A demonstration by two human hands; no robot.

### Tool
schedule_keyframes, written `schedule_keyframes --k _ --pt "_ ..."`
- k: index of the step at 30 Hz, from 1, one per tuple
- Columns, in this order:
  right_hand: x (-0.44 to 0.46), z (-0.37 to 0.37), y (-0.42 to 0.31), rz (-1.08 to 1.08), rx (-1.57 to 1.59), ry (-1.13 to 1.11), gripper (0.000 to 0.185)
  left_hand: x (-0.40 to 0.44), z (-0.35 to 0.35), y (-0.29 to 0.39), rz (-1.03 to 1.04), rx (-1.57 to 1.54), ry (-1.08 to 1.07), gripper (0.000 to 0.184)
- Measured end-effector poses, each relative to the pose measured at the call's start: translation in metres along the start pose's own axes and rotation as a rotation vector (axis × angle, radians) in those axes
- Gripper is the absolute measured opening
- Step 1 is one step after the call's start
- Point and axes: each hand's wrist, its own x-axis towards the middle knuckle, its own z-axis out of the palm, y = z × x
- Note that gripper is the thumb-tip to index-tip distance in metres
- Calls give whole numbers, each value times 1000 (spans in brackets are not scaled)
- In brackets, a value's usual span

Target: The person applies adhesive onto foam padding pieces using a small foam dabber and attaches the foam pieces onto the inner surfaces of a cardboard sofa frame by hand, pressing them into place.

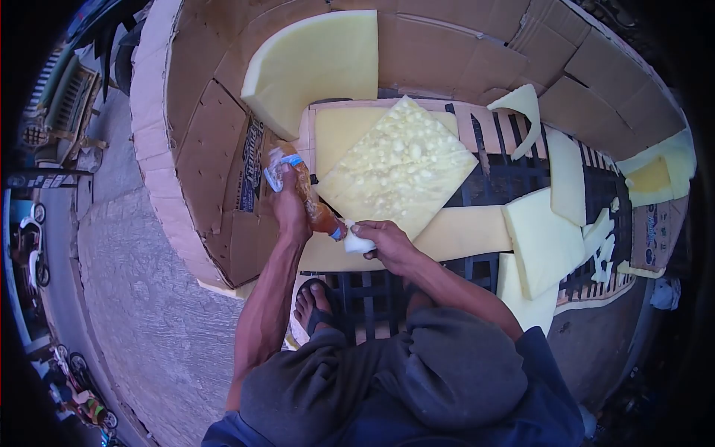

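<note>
Looking down through the head camera, I have both hands over the near left part of the cardboard-walled frame [207,141]. My left hand [290,203] is wrapped around an amber bottle [316,211], tilted so its narrow end points toward my right hand [385,243]. That one pinches a white wad [360,240] between thumb and fingers, right at the bottle's narrow end. So the bottle runs from my left grip to just beside my right fingers, and the wad sits between the bottle and my right palm.

Just beyond my hands, a square foam sheet [402,160] lies cornerwise, its top mottled with pale blobs, over a flat foam panel [346,128]. A thick curved foam block [316,74] stands in the frame's far left corner. Toward the right edge, loose foam pieces [544,238] overlap on black straps [488,179]. A sandalled foot [313,304] shows below my left hand.
</note>
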Motion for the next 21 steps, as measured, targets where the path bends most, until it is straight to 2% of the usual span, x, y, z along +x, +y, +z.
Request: schedule_keyframes --k 1,3,4,5,7,9,11,12,14,16,17,19,21 --pt "-5 -1 -3 -2 6 1 35 3 -3 -3 0 6 -4 48" --pt "-18 -12 -13 17 135 -152 35 6 -7 -1 279 446 101 45" --pt "-24 -24 -17 20 96 -154 35 3 -6 1 383 503 78 47" --pt "-25 -41 -27 -55 -22 -36 35 6 -4 6 389 491 64 47" --pt "-17 -95 -43 -231 -291 255 35 9 -12 9 68 602 -196 48" --pt "0 -171 -64 -504 -790 698 37 -2 -4 -1 -53 590 -427 56" --pt "-7 -203 -94 -411 -1031 973 38 -7 2 -23 -149 721 -588 59" --pt "-7 -206 -95 -414 -1043 972 38 -15 7 -30 -189 737 -617 59" --pt "-9 -206 -77 -325 -1138 834 36 -28 11 -40 -297 835 -654 60" --pt "-18 -160 -23 -394 -1142 665 29 -31 11 -42 -289 796 -665 61" --pt "-17 -142 26 -557 -1096 553 24 -33 11 -44 -287 762 -678 62" --pt "-35 -91 85 -670 -1160 345 17 -28 10 -45 -328 766 -684 61" --pt "-37 -80 76 -716 -1107 300 18 -27 11 -45 -322 764 -683 61"
